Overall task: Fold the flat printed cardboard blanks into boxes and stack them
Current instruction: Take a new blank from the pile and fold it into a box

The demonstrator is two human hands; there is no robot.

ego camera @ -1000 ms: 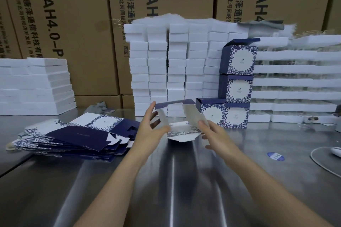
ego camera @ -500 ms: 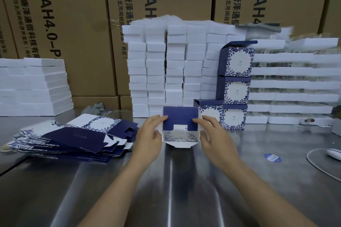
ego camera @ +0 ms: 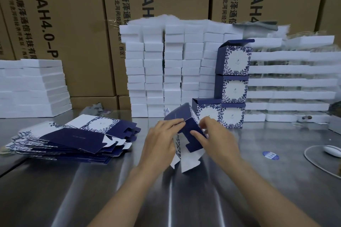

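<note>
A half-folded navy and white floral box (ego camera: 186, 121) stands tilted on the steel table, its white flaps splayed toward me. My left hand (ego camera: 162, 138) grips its left side, thumb on the navy panel. My right hand (ego camera: 215, 138) holds the right side, fingers pressing a navy flap. A fanned pile of flat blanks (ego camera: 73, 136) lies to the left. Behind the hands, several finished boxes (ego camera: 232, 90) form a stack, with one more finished box (ego camera: 206, 110) low beside it.
White foam blocks (ego camera: 173, 72) are stacked in columns at the back, with more at the far left (ego camera: 33, 86) and right (ego camera: 291, 83). Brown cartons (ego camera: 73, 24) form the wall behind. A blue sticker (ego camera: 270, 155) and a white cable with a device (ego camera: 332, 150) lie at right.
The box has been turned and tipped: its navy panel now faces up and left, and the white flaps point toward me. Both hands shifted with it, closer to me.
</note>
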